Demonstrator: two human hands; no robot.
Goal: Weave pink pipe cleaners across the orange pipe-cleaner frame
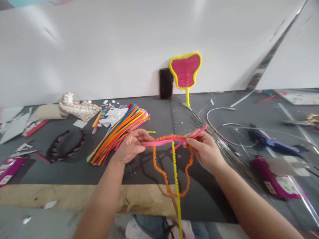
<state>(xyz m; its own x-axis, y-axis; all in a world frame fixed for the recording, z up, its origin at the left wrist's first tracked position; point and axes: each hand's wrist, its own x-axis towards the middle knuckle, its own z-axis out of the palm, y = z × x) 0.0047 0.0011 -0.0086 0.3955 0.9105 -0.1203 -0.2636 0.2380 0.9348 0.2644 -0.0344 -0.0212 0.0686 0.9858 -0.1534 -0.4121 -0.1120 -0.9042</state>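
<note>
Between my hands a pink strip (161, 142) is stretched across the top of an orange wavy frame (156, 166). A yellow twisted stem (175, 172) runs down the frame's middle and past its lower edge. My left hand (133, 142) pinches the strip's left end. With thumb and fingers, my right hand (203, 146) grips the strip at the frame's upper right, and a pink end sticks out beyond the fingers. The frame hangs above the table's front edge. Left of my left hand lies a bundle of colourful strips (119, 136).
A finished-looking pink and yellow fan shape (186, 71) and a phone (166, 84) lean on the white wall. To the right lie thin wires (219, 142), a blue glue gun (274, 142) and a magenta device (276, 181). A dark headband (65, 146) lies left.
</note>
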